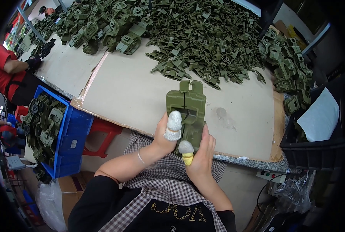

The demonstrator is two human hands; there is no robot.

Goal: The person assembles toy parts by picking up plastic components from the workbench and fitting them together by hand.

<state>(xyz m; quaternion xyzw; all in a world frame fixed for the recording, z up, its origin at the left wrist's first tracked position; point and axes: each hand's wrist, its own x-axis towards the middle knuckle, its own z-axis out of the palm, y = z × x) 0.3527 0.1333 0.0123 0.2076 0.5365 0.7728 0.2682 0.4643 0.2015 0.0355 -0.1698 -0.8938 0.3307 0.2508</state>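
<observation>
Both my hands grip a green plastic toy vehicle body (193, 129) over the near edge of the worktable. My left hand (165, 133) closes on its left side, the thumb in a white finger cover lying on top. My right hand (201, 154) wraps the lower right side; its thumb wears a white and yellow cover. Two rounded tabs stick up at the body's far end, and a dark slot crosses its middle. My fingers underneath are hidden. Beyond it spreads a big heap of small green plastic parts (207, 38).
More vehicle bodies (130, 38) pile up at the far left and along the right edge (290, 69). A blue crate (74, 135) of green bodies stands left, near a red stool (103, 135). A black crate (311, 150) holds a white sheet (320, 116). A person in red (4, 65) works far left.
</observation>
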